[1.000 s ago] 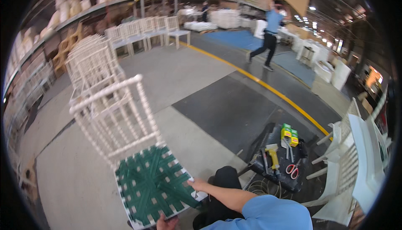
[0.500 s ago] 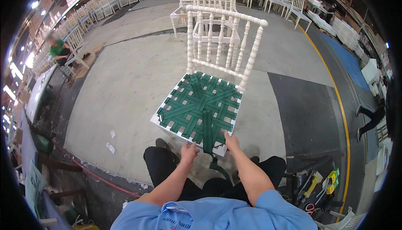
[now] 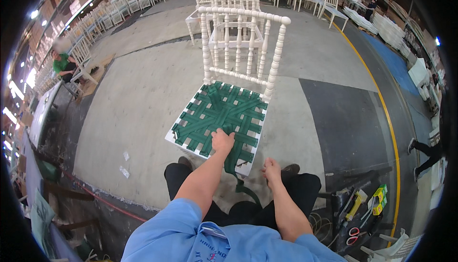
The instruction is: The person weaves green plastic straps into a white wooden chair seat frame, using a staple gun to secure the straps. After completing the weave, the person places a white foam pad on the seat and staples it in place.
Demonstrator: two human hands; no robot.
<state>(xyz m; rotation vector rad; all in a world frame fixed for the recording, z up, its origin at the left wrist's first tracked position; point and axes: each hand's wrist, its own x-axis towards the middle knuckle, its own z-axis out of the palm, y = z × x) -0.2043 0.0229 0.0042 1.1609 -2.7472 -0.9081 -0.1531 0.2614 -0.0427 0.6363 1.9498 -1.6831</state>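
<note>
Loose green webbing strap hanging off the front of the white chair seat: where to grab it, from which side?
Grip the loose green webbing strap just below the seat's front rail, where it leaves the weave flat and unobstructed. Come from the front, the person's side, pinching across its flat width. The left hand already rests on the woven green seat above it; the right hand is free beside the tail.

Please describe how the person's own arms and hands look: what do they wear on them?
Both forearms are bare. The left hand and the right hand have no gloves, and no watch or ring can be seen. Short light blue sleeves of a shirt end near the elbows. The shirt has dark printed lettering near the collar.
</note>
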